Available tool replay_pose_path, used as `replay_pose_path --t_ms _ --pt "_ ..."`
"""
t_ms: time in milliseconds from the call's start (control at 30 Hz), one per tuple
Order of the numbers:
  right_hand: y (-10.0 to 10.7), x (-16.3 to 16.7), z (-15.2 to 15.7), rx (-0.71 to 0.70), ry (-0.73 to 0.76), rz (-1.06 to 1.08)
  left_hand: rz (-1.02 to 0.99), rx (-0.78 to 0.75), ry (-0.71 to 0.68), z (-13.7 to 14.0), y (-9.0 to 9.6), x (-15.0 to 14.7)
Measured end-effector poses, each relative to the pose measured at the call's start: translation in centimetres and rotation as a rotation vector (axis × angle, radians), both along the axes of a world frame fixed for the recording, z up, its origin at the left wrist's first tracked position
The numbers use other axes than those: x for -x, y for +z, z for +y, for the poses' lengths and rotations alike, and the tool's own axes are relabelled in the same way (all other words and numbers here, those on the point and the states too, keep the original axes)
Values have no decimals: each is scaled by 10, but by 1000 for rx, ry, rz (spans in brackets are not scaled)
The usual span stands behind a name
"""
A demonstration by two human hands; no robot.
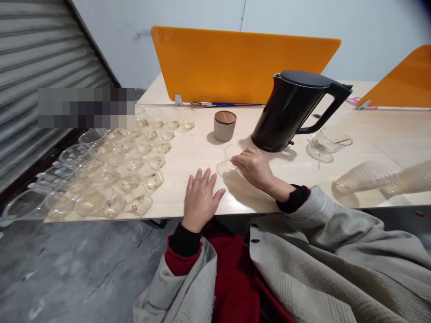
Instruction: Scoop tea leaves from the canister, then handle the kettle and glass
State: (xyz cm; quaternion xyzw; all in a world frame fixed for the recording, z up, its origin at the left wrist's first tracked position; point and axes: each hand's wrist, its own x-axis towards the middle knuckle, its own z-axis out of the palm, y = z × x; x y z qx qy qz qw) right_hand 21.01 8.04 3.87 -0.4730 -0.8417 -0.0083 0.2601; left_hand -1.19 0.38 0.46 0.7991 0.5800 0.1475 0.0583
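Rows of small clear plastic cups (128, 166) with pale liquid crowd the left end of the pale wooden table (370, 134). Near the front edge, the left hand (200, 199) lies flat, fingers spread. Just right, the right hand's (254, 168) fingers pinch an empty clear cup's (232, 152) rim, before a black electric kettle (292, 110).

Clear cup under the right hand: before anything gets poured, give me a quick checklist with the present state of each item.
1. Clear cup upright on table: ok.
2. Right hand steadying the cup, fingers on its rim: ok.
3. Left hand flat on the table, holding nothing: ok.
4. Black kettle upright, lid shut, handle turned away from the cup: ok.
5. Water in the kettle: cannot tell.
6. Cup empty: cannot tell.
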Motion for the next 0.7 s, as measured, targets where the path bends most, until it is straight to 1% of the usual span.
replay_pose_path --t_ms 300,400,467,567,633,700 --pt "-1 5 1 -58 77 -29 -16 -35 -7 1 -3 1" --pt "7 3 -3 -88 100 45 -23 -38 -6 1 -3 1" --pt "16 -1 0 -116 73 110 -31 -43 -4 0 -3 0" --pt "29 -11 20 -147 -42 193 -48 -59 1 0 -5 0" --pt "32 -17 45 -139 -111 231 -51 -62 0 1 -6 1" --pt "31 -20 75 -84 -152 255 -49 -58 -5 1 -6 1"
